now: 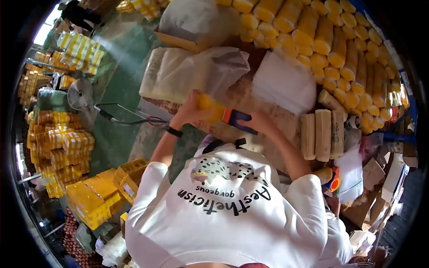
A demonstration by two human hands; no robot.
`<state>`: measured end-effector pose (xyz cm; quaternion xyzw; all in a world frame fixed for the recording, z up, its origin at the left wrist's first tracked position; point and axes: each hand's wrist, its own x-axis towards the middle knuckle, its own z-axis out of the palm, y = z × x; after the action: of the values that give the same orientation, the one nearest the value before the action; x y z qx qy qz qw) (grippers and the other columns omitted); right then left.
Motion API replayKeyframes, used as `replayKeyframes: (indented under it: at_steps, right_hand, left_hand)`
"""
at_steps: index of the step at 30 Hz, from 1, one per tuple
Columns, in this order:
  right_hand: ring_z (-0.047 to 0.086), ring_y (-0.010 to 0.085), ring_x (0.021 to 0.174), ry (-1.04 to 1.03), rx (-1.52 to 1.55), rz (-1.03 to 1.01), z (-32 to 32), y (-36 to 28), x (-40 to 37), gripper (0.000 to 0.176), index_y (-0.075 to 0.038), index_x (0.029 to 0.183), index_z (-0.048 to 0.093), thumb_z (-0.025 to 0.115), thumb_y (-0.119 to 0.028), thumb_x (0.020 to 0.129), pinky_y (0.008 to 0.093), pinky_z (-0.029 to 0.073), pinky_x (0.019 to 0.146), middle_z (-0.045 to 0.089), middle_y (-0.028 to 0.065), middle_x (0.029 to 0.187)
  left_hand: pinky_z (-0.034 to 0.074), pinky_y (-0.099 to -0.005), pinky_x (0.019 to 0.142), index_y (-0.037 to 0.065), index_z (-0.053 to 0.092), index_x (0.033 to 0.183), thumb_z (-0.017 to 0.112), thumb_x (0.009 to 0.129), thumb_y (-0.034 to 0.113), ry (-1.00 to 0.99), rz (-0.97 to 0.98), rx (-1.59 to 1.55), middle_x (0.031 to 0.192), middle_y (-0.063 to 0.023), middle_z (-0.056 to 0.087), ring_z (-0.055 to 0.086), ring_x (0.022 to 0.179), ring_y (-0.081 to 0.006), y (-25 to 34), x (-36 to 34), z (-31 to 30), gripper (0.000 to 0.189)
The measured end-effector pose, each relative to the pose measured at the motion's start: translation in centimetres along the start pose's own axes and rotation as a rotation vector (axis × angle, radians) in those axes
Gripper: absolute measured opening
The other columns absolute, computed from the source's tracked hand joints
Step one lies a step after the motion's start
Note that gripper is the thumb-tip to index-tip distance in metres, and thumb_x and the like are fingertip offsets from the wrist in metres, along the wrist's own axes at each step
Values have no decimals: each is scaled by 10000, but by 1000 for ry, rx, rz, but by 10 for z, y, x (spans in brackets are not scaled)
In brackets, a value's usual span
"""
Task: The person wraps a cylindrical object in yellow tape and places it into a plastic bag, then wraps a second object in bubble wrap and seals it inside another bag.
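My left hand [191, 110] is closed around a yellow tape roll [210, 107], its fingers on the far side and the wrist wearing a black band. My right hand [254, 121] grips the dark handle of an orange and dark blue tape dispenser [233, 117]. The dispenser's orange end is right against the yellow roll. Both hands are over a worn brown table [243, 96], close in front of my white shirt. Just beyond my left hand lies a stack of clear plastic bags [172, 76].
A white sheet stack [286, 82] lies at the table's back right, with piled yellow rolls [330, 42] behind it. Wrapped bundles [322, 135] and another tape dispenser [334, 178] are to the right. On the left are a fan [80, 94], a metal-framed cart handle [129, 119] and yellow-taped boxes [96, 196].
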<state>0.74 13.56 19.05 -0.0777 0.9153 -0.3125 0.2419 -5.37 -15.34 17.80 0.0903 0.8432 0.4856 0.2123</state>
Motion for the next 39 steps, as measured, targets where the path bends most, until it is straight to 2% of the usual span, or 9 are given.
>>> replayKeyframes:
  at_steps: [5,9,15,18,21,24,27,30,39]
  right_hand:
    - [638,307,663,174,57,-128,19,15,-3,485,-43,837,688,658,-518,743,400,488,617,647,173,715]
    - [640,299,691,-49,2,30,-31,8,-35,480,-64,926,693,663,-505,739,390,488,656,657,161,744]
    - [636,327,703,-5,-224,79,-56,-1,-68,441,-41,826,686,662,-474,740,407,488,679,649,172,730]
    - [632,350,711,-76,-414,49,-14,1,-46,446,-29,799,678,658,-471,740,428,487,684,646,187,734]
    - [626,368,708,-55,-306,-27,36,17,-17,467,-17,796,676,654,-480,741,448,486,687,642,201,738]
    - [622,374,698,-49,-164,-14,49,12,-12,488,1,783,670,649,-485,744,456,487,680,637,211,737]
    - [621,365,684,-132,-228,131,35,15,-6,507,10,784,669,647,-495,744,444,493,651,636,211,741]
    - [625,351,727,-104,-334,82,24,7,-13,499,-22,889,679,651,-499,746,439,490,670,644,205,792]
    - [651,258,817,-175,-182,167,-30,141,-44,545,-148,1146,641,687,-504,737,365,501,742,681,118,906]
  left_hand:
    - [466,-389,779,30,399,1201,813,569,309,243,142,169,1057,-188,536,555,958,-351,15,14,17,806]
    - [460,-368,814,30,399,1222,837,553,248,281,257,269,1066,-155,544,549,992,-280,32,8,46,829]
    - [417,-338,919,50,405,1246,852,561,99,209,6,-785,1160,-101,507,466,1122,-207,-9,-18,89,820]
    - [389,-377,958,48,414,1257,823,590,137,180,38,-593,1209,-140,486,463,1149,-259,-82,-12,116,788]
    - [343,-429,1001,47,441,1254,788,616,197,315,119,461,1230,-177,481,446,1174,-326,-79,-23,98,742]
    - [258,-473,1063,73,421,1326,698,725,410,92,468,474,1379,-174,389,325,1305,-343,-75,-28,99,743]
    - [279,-435,1058,14,472,1243,691,685,452,213,482,733,1272,-176,474,403,1216,-359,-22,-41,126,742]
    - [253,-432,1076,-19,437,1282,628,714,534,342,608,930,1303,-172,460,391,1237,-340,-89,-15,173,815]
    - [264,-441,1082,-24,388,1313,639,735,357,194,519,911,1318,-173,451,405,1232,-311,-86,-9,167,737]
